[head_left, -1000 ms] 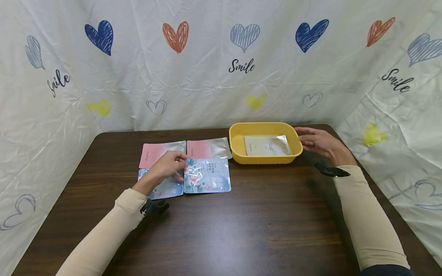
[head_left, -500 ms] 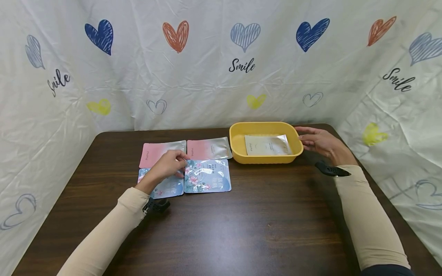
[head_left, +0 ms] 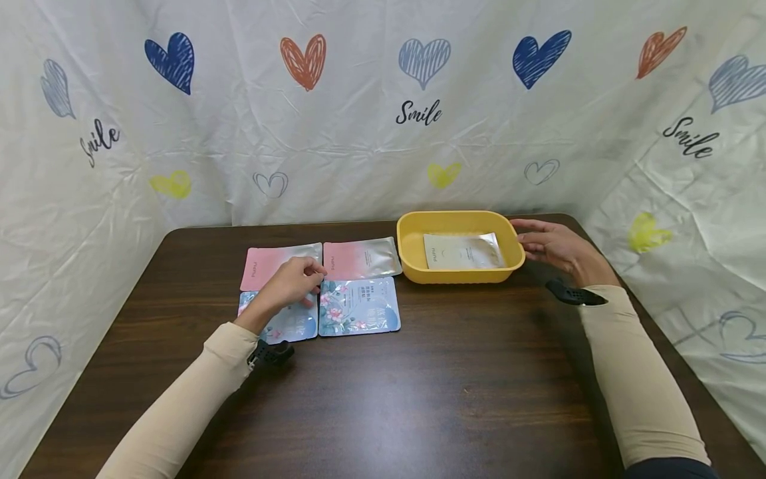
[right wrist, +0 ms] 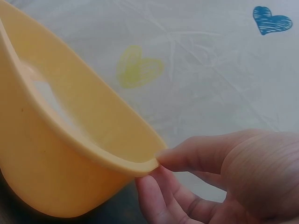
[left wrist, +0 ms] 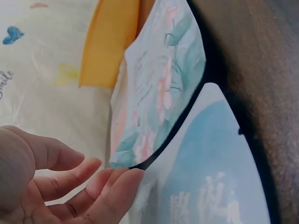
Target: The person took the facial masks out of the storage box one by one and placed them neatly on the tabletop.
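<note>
A blue floral sheet mask packet [head_left: 365, 306] lies flat on the table. Another blue packet [head_left: 293, 324] lies left of it, partly hidden by my left hand [head_left: 293, 283]. The left fingertips hover at the shared edges of these packets, near the right one's upper left corner. In the left wrist view a gap shows between the thumb [left wrist: 60, 156] and the fingers. Over at the yellow plastic basket [right wrist: 51, 154], my right hand [head_left: 559, 249] pinches the rim, thumb on top and fingers below. Inside the basket lies a pale silver packet [head_left: 463, 253].
Two pink and silver packets lie behind the blue ones, a left one [head_left: 263, 263] and a right one [head_left: 362, 258] close to the basket. All stand on a dark wooden table [head_left: 419, 399]. A white cloth [head_left: 359, 166] with printed hearts hangs behind and at both sides.
The right blue packet's upper edge has settled slightly lower. My left fingers have drawn together and lifted a little from its left edge. The right hand stays at the basket rim.
</note>
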A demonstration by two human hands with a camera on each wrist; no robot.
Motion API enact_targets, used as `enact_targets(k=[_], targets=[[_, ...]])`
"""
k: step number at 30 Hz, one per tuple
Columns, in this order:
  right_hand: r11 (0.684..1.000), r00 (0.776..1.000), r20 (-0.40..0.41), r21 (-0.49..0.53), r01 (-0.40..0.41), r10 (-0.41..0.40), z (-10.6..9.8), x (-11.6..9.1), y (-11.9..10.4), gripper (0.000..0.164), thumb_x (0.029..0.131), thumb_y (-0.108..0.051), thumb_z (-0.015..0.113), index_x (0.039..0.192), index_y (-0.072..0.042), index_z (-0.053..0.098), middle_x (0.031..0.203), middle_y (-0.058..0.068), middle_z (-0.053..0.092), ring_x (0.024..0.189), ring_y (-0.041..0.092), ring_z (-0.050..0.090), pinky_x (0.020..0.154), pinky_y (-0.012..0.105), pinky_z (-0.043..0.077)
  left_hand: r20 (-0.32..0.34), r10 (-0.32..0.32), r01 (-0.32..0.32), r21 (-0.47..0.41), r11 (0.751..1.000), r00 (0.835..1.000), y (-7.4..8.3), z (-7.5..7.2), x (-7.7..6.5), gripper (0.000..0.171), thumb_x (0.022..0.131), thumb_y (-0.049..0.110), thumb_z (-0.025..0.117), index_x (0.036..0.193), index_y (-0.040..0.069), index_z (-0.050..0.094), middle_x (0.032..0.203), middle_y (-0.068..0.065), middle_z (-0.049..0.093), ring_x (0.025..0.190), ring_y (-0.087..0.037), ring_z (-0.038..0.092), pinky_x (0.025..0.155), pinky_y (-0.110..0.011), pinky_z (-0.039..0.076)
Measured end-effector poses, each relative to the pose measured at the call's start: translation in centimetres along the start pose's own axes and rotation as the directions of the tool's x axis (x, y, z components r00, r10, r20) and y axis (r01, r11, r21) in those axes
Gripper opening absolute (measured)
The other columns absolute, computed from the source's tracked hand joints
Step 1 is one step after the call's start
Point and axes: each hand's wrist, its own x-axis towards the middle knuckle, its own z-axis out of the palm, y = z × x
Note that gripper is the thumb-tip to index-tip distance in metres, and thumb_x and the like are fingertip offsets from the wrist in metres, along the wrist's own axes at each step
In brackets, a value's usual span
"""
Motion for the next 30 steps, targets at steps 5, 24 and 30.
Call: enact_targets(k=[5, 24, 30], targets=[[1.0, 1.0, -0.005, -0.003, 0.002, -0.003, 0.1, 0.0, 0.0, 0.061, 0.105, -0.012, 0.057, 0.16, -0.01, 0.03, 0.1, -0.009, 0.074, 0.087, 0.007, 0.07, 0.077, 0.024, 0.059, 0.001, 0.021, -0.021, -0.007, 1.0, 1.0, 0.1, 0.1, 0.2, 0.027, 0.104, 0.016, 0.055, 0.124, 0.0, 0.065, 0.109, -0.019, 0.061, 0.087, -0.029, 0.066, 0.066, -0.036, 0.062], [0.999, 0.999, -0.027, -0.046, 0.02, -0.021, 0.0, 0.0, 0.2, 0.06, 0.104, -0.015, 0.06, 0.158, -0.011, 0.035, 0.101, -0.009, 0.074, 0.088, 0.007, 0.071, 0.079, 0.024, 0.059, 0.099, 0.11, -0.092, -0.172, 0.981, 0.989, 1.5, 0.8, 1.7, 0.033, 0.103, 0.018, 0.057, 0.13, 0.0, 0.062, 0.11, -0.02, 0.064, 0.095, -0.037, 0.066, 0.071, -0.039, 0.063], [1.0, 1.0, -0.01, -0.003, 0.005, -0.005, 0.0, 0.0, 0.1, 0.061, 0.103, -0.013, 0.061, 0.158, -0.011, 0.035, 0.102, -0.007, 0.074, 0.087, 0.008, 0.071, 0.077, 0.025, 0.06, 0.094, 0.147, -0.12, -0.245, 0.962, 0.985, 2.4, 1.2, 2.6, 0.034, 0.102, 0.018, 0.061, 0.131, -0.001, 0.061, 0.119, -0.025, 0.065, 0.098, -0.041, 0.068, 0.073, -0.039, 0.063]])
